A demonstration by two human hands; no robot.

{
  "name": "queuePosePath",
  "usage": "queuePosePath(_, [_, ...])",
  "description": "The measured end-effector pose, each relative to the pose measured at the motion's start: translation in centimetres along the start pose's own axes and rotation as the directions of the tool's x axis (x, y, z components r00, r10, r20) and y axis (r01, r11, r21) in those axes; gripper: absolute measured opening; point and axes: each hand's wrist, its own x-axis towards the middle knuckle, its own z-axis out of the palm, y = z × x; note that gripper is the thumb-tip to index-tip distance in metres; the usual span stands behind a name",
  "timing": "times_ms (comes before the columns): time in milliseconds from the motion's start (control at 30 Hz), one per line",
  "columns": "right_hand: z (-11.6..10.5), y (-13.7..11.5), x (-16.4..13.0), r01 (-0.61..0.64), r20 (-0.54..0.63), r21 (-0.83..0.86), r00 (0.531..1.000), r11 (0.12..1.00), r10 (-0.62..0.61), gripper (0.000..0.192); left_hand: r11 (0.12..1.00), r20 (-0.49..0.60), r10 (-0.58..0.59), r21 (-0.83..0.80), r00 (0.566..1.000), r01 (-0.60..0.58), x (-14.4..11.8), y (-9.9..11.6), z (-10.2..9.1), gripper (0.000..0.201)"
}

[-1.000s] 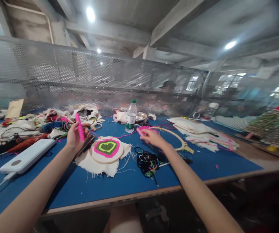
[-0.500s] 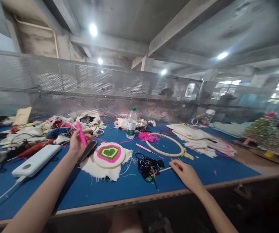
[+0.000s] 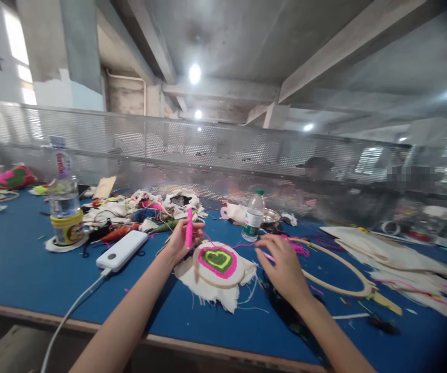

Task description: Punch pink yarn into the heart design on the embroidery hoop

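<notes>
My left hand [image 3: 179, 240] grips a pink punch needle [image 3: 189, 227] upright, just left of a small embroidery hoop [image 3: 218, 264]. The hoop holds cream cloth stitched with a green heart inside a pink border. A pink yarn strand [image 3: 223, 244] runs from the needle across to my right hand [image 3: 281, 265]. That hand hovers to the right of the hoop, fingers pinched on the yarn and a thin pink stick.
A blue table [image 3: 21, 264] carries a white power bank [image 3: 122, 250] with cable, two water bottles [image 3: 253, 216] [image 3: 63, 192], a heap of cloth and yarn [image 3: 145, 207], a large empty wooden hoop [image 3: 343, 274] and white fabric [image 3: 394, 259]. A mesh partition [image 3: 207, 150] stands behind, with people beyond it.
My right hand left the table edge on the right and came up beside the hoop, taking the pink yarn. The view swung left, bringing a second bottle into sight.
</notes>
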Motion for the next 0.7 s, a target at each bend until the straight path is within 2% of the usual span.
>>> queuePosePath(100, [3.6,-3.8,4.5,0.145,0.009,0.023,0.989,0.989,-0.145,0.015,1.0,-0.05,0.007,0.006,0.999,-0.007,0.5,-0.2,-0.6,0.038])
queuePosePath(167, [6.2,-5.4,6.2,0.179,-0.018,0.04,0.984,0.983,-0.179,0.017,1.0,-0.142,0.004,-0.004,0.99,-0.004,0.8,-0.1,-0.8,0.038])
queuePosePath(267, [9.9,-6.3,6.1,0.255,0.019,0.068,0.966,0.965,-0.257,0.021,1.0,-0.28,0.01,-0.004,0.96,-0.012,0.9,0.4,-0.9,0.039])
queuePosePath(333, [11.6,-6.3,4.9,0.358,0.13,0.101,0.92,0.928,-0.37,0.024,1.0,-0.325,0.017,0.0,0.946,-0.018,0.9,0.6,-0.9,0.038])
queuePosePath(400, [12.3,-6.3,3.8,0.41,0.211,0.137,0.877,0.902,-0.431,0.025,1.0,-0.341,0.014,-0.001,0.94,-0.015,0.8,0.7,-0.8,0.038])
queuePosePath(467, [12.3,-6.5,3.1,0.374,0.226,0.165,0.887,0.913,-0.404,0.023,1.0,-0.34,0.0,0.003,0.941,0.001,0.9,0.6,-0.7,0.038])
queuePosePath(567, [11.7,-7.1,3.0,0.231,0.204,0.175,0.942,0.957,-0.265,0.016,0.999,-0.292,-0.031,0.011,0.956,0.036,0.9,0.4,-0.6,0.038])
queuePosePath(700, [11.5,-7.4,3.3,0.099,0.259,0.107,0.958,0.989,-0.124,0.026,0.998,-0.184,-0.063,0.009,0.981,0.066,1.0,0.3,-0.7,0.037])
